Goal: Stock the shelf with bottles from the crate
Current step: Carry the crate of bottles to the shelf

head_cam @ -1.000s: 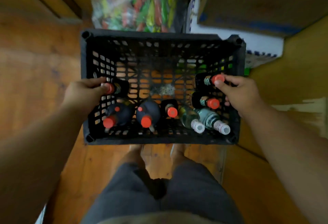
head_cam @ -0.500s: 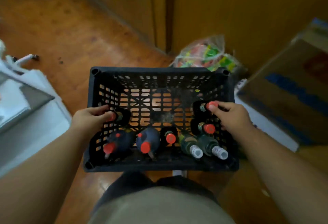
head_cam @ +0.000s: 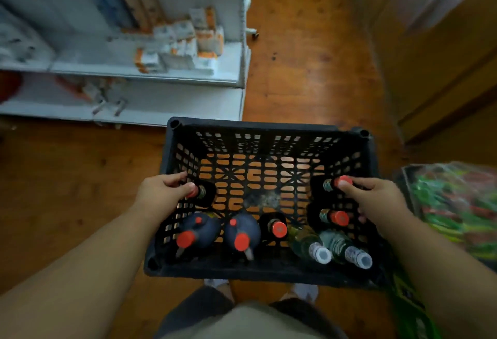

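Black plastic crate (head_cam: pixel 269 130) held above wooden floor (head_cam: pixel 309 56), left hand (head_cam: pixel 161 194) curled over left wall, right hand (head_cam: pixel 376 199) gripped on right wall, red-capped bottles (head_cam: pixel 278 228) stood inside crate, white shelf (head_cam: pixel 150 77) beyond crate's far-left corner.

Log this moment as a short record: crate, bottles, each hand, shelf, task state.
crate: black plastic crate, held up above the wooden floor
bottles: eight in the crate; six red-capped, two clear-capped bottles at the near right
left hand: left hand on the crate's left wall, thumb on a red-capped bottle
right hand: right hand on the right wall, thumb on a red cap
shelf: white shelf ahead left, holding boxed goods
task state: no bottle on the shelf yet
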A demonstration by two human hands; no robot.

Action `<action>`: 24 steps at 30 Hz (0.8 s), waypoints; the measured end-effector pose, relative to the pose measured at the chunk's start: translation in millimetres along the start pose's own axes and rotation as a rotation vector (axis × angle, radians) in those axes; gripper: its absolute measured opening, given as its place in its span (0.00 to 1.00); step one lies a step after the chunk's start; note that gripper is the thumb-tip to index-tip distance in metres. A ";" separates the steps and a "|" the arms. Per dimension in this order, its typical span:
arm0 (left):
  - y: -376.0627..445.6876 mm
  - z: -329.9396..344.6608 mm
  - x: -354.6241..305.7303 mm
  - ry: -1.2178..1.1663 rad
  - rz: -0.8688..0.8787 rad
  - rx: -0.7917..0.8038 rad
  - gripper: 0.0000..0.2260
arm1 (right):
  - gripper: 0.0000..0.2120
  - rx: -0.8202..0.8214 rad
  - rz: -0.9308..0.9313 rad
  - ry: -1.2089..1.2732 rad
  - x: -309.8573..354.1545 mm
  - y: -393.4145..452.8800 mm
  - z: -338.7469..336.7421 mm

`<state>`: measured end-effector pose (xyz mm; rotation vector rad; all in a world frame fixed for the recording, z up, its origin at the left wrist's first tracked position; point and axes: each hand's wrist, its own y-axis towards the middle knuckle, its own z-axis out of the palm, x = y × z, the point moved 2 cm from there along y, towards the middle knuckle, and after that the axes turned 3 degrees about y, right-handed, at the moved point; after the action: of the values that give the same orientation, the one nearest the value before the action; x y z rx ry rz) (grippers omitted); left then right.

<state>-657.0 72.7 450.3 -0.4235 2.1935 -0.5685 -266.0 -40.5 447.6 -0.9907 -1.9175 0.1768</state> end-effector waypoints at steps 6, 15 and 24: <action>17.8 -120.9 85.2 -0.102 -0.113 -0.161 0.17 | 0.22 0.160 -0.146 -0.141 113.3 -16.5 122.0; 10.0 -229.8 154.5 -0.303 -0.346 -0.419 0.18 | 0.19 0.459 -0.375 -0.245 241.2 -5.1 279.0; 3.5 -305.1 224.2 -0.546 -0.523 -0.643 0.20 | 0.17 0.660 -0.586 -0.435 375.8 -42.9 429.9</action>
<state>-1033.5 47.1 480.6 -1.3439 1.6756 0.0293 -718.5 308.4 486.1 0.0694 -2.2232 0.6680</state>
